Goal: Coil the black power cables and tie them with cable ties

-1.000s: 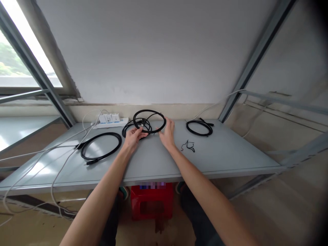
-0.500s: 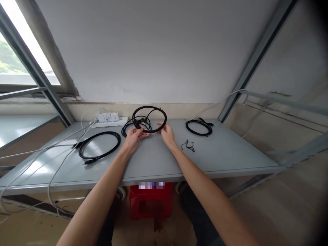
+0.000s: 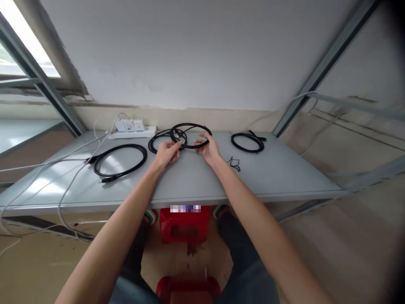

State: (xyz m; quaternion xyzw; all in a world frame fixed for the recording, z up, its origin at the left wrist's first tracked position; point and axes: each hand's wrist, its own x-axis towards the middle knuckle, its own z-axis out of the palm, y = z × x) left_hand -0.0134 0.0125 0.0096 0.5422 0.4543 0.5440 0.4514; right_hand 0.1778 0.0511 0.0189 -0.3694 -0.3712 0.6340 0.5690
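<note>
A coiled black cable is raised off the metal table, tilted, between my two hands. My left hand pinches its near left side with thumb and fingers. On the coil's right side, my right hand holds it between thumb and fingers, the lower fingers curled underneath. Behind the left hand another black cable coil rests on the table, partly hidden by the raised one. To the right of my right wrist is a small tangle of thin black ties.
One black cable coil lies at the left and another at the back right. A white power strip with plugged-in chargers stands by the wall, white cords trailing left. Metal shelf posts flank the table; a red stool is below.
The view has tipped downward. The held coil has tilted flatter and shifted slightly right relative to the coil behind it. Both hands keep hold; the right hand's fingers have shifted on the cable.
</note>
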